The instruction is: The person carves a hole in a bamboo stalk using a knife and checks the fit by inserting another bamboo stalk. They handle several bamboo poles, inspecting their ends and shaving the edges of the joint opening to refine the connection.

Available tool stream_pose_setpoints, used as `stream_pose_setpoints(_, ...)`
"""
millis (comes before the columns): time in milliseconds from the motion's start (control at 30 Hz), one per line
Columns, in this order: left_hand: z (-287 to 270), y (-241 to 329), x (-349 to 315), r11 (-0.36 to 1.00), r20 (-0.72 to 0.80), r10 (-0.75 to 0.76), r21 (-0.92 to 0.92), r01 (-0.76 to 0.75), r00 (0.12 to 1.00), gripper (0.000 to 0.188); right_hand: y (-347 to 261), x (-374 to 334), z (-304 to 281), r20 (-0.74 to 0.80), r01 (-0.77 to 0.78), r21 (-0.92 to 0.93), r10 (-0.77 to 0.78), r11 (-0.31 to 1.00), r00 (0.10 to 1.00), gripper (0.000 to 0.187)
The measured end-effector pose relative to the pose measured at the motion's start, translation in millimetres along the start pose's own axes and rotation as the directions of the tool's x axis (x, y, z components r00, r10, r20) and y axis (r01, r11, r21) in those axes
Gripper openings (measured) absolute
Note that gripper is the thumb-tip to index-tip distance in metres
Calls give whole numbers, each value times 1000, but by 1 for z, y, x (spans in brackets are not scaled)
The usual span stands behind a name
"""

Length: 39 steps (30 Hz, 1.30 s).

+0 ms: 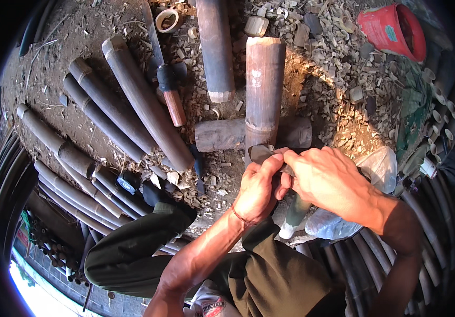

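Note:
My left hand [258, 186] and my right hand [327, 178] meet in front of me, fingers bent and pressed together. Between their fingertips sticks out a small dark grey piece [261, 152] with a rounded edge; its kind is not clear, and my fingers cover much of it. It is at the near end of a thick brown bamboo section [264, 84]. That section rests across a short log [219, 135] and points away from me. Its near end is partly hidden behind the grey piece and my hands.
Several cut bamboo poles [143, 98] lie at left, beside a long knife [174, 105] with a wooden handle. Another bamboo section [216, 47] and a tape roll [168, 21] lie farther off. Wood chips [333, 68] cover the ground near a tipped red bucket [373, 26].

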State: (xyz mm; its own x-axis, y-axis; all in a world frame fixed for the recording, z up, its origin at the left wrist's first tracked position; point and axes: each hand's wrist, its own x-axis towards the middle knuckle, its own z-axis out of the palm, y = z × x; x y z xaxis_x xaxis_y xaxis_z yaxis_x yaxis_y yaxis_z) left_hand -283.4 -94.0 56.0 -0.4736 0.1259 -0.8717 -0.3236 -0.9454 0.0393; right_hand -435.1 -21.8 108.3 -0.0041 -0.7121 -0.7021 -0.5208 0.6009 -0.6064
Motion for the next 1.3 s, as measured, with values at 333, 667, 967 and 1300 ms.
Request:
stream_pose_setpoints(333, -1, -7, -3, 779, 86, 39, -627, 24, 996, 32, -12, 52, -17, 114, 405, -308, -389, 861, 914, 10)
stream_pose_setpoints(667, -3, -53, -9, 997, -111, -74, -34, 71, 991, 43, 39, -15, 53, 12, 47, -17, -47, 999, 999, 24)
stream_pose_setpoints(967, -43, -12, -8, 412, -77, 107, 911, 26, 991, 54, -2, -14, 172, -349, -12, 672, 331, 740, 877, 33)
stream_pose_setpoints(1300, -62, 11, 9, -198, 131, 173, 976, -96, 976, 36, -28, 20, 209, -421, -11, 708, 434, 706, 797, 49)
